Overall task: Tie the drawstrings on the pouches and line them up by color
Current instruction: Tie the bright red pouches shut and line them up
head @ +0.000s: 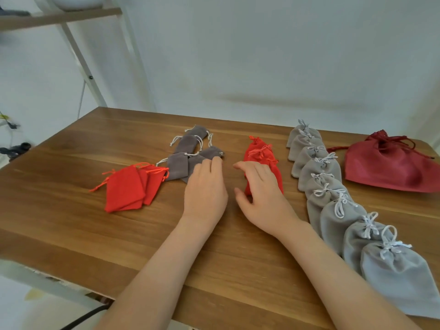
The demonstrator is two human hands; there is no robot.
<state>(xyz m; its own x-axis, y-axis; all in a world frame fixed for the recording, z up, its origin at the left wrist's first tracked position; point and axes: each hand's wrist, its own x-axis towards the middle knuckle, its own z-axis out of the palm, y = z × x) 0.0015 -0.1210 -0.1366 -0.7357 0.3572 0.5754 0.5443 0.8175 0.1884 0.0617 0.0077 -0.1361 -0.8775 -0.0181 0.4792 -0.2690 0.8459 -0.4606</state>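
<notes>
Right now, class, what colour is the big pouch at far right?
The big pouch is dark red, seen best in the head view.

We see a brown wood-grain table (71,234) carrying a long overlapping row of pale grey fabric pouches (333,210) (each closed with a white bow). Right of that row lies a large dark red drawstring bag (390,167). Just left of it is a short line of tied bright red pouches (262,156). Further left sit darker grey pouches with loose white cords (188,144), and farthest from the row, a pile of flat red pouches (128,189).
</notes>
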